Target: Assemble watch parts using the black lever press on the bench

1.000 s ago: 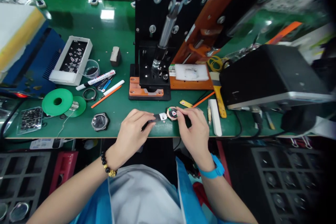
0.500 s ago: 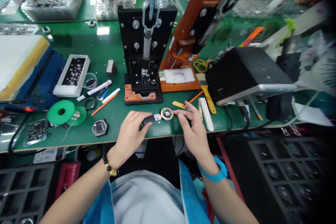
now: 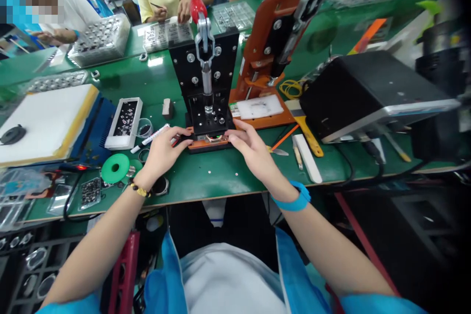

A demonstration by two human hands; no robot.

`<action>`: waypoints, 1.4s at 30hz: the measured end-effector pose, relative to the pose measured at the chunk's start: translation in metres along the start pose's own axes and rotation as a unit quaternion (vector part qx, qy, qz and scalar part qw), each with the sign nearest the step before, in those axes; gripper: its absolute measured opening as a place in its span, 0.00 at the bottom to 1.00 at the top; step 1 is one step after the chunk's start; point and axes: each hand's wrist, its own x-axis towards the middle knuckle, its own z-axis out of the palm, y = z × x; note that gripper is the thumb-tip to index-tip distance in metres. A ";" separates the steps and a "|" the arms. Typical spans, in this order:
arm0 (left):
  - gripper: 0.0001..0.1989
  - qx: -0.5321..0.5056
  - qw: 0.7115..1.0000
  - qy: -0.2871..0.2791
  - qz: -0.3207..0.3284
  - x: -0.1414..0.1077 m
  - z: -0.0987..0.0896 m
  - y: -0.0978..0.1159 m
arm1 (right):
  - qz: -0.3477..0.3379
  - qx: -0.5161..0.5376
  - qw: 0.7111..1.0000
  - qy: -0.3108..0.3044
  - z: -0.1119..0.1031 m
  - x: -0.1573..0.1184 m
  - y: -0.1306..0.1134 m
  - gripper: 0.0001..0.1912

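Note:
The round watch part [image 3: 214, 138] lies in the orange base [image 3: 198, 145] of the black press [image 3: 206, 78], partly hidden under the press head. My left hand [image 3: 167, 149] is at the base's left side, thumb and fingers closed on the dark strip [image 3: 187, 137] joined to the part. At the right edge of the part, my right hand [image 3: 250, 149] has its fingertips against it, thumb and forefinger close together. The press has a red-tipped lever [image 3: 198, 9] standing upright.
An orange press [image 3: 257, 54] stands behind on the right, beside a brush [image 3: 309, 132], a white bar [image 3: 308, 159] and a black box [image 3: 368, 93]. Leftward are a parts tray [image 3: 127, 122], a green spool [image 3: 115, 168] and a blue machine [image 3: 84, 132]. People sit across the bench.
Both hands have moved forward from the bench's front edge, bringing the watch part and its strip into the black press's base. The camera view has shifted.

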 end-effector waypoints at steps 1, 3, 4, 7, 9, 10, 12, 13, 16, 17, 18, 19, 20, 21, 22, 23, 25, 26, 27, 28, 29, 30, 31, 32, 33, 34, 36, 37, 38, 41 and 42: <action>0.07 -0.001 1.000 -0.007 0.003 0.005 -0.002 -0.004 | 0.000 -0.004 1.000 -0.003 0.002 0.005 0.002 0.31; 0.07 -0.002 1.000 -0.021 0.018 0.011 -0.003 -0.008 | -0.007 -0.019 1.000 -0.007 0.003 0.012 0.004 0.28; 0.07 -0.002 0.999 -0.025 0.028 0.012 -0.003 -0.009 | -0.010 -0.025 1.000 -0.009 0.002 0.013 0.004 0.26; 0.04 -0.003 0.998 -0.018 0.062 0.011 -0.001 -0.009 | -0.009 -0.043 0.999 -0.010 -0.001 0.014 0.003 0.22; 0.05 -0.008 0.996 -0.012 0.085 0.008 0.001 -0.011 | -0.013 -0.067 0.998 -0.007 -0.002 0.012 0.003 0.22; 0.06 -0.010 0.995 -0.009 0.095 0.006 0.002 -0.012 | -0.020 -0.080 0.997 -0.008 -0.002 0.011 0.003 0.22; 0.08 -0.007 0.994 0.002 0.111 0.002 0.005 -0.015 | -0.031 -0.093 0.995 -0.011 -0.002 0.009 0.003 0.21; 0.08 -0.002 0.993 0.014 0.119 0.000 0.006 -0.017 | -0.033 -0.090 0.995 -0.010 -0.002 0.009 0.003 0.21; 0.09 0.015 0.989 0.052 0.139 -0.003 0.010 -0.020 | -0.028 -0.067 0.997 -0.001 -0.001 0.009 0.004 0.21; 0.09 0.016 0.988 0.057 0.144 -0.003 0.011 -0.021 | -0.027 -0.061 0.998 -0.001 0.000 0.009 0.004 0.21; 0.09 0.015 0.988 0.058 0.145 -0.003 0.011 -0.021 | -0.026 -0.056 0.998 -0.002 0.000 0.009 0.003 0.21; 0.09 0.011 0.988 0.053 0.144 -0.002 0.011 -0.021 | -0.027 -0.053 0.998 -0.004 0.001 0.009 0.002 0.21; 0.09 0.007 0.989 0.045 0.142 -0.002 0.010 -0.021 | -0.027 -0.054 0.998 -0.004 0.002 0.009 0.001 0.21; 0.09 0.001 0.990 0.038 0.138 -0.001 0.009 -0.021 | -0.029 -0.057 0.998 -0.004 0.002 0.008 0.000 0.21; 0.09 -0.003 0.990 0.032 0.134 0.000 0.008 -0.021 | -0.030 -0.064 0.997 -0.004 0.003 0.007 -0.002 0.21; 0.09 -0.004 0.991 0.029 0.131 0.000 0.008 -0.020 | -0.032 -0.073 0.997 -0.005 0.003 0.006 -0.003 0.21; 0.09 0.001 0.991 0.031 0.131 0.000 0.007 -0.019 | -0.037 -0.088 0.995 -0.011 0.002 0.004 -0.005 0.20; 0.10 0.006 0.991 0.035 0.132 -0.001 0.006 -0.018 | -0.039 -0.091 0.995 -0.015 0.001 0.003 -0.006 0.20; 0.10 0.011 0.990 0.040 0.133 -0.002 0.006 -0.017 | -0.042 -0.090 0.995 -0.021 0.000 0.002 -0.006 0.20; 0.10 0.016 0.990 0.044 0.133 -0.003 0.005 -0.017 | -0.044 -0.089 0.995 -0.026 0.000 0.001 -0.006 0.21; 0.10 0.019 0.990 0.047 0.133 -0.003 0.005 -0.016 | -0.044 -0.089 0.995 -0.030 -0.001 0.001 -0.005 0.21; 0.10 0.019 0.990 0.048 0.133 -0.003 0.005 -0.016 | -0.044 -0.091 0.994 -0.032 -0.001 0.001 -0.004 0.21; 0.10 0.019 0.990 0.046 0.133 -0.003 0.004 -0.016 | -0.043 -0.093 0.994 -0.032 -0.001 0.001 -0.003 0.21; 0.10 0.017 0.990 0.041 0.134 -0.003 0.004 -0.016 | -0.042 -0.097 0.994 -0.033 0.000 0.001 -0.001 0.22; 0.10 0.015 0.990 0.033 0.135 -0.002 0.003 -0.017 | -0.041 -0.102 0.993 -0.032 0.000 0.001 0.001 0.22; 0.09 0.010 0.991 0.025 0.134 -0.001 0.003 -0.018 | -0.041 -0.109 0.993 -0.031 0.000 0.001 0.002 0.22; 0.09 -0.002 0.992 0.010 0.128 0.000 0.002 -0.020 | -0.051 -0.139 0.989 -0.030 -0.002 -0.002 0.003 0.23; 0.09 -0.010 0.992 0.002 0.123 0.001 0.002 -0.021 | -0.064 -0.163 0.984 -0.024 -0.005 -0.004 0.001 0.23; 0.09 -0.016 0.993 -0.004 0.119 0.001 0.002 -0.022 | -0.082 -0.189 0.979 -0.010 -0.009 -0.007 -0.002 0.24; 0.10 -0.015 0.992 -0.020 0.123 0.002 0.001 -0.025 | -0.144 -0.256 0.954 0.062 -0.029 -0.015 -0.021 0.23; 0.10 -0.009 0.991 -0.024 0.129 0.002 0.001 -0.025 | -0.162 -0.268 0.946 0.088 -0.036 -0.016 -0.029 0.22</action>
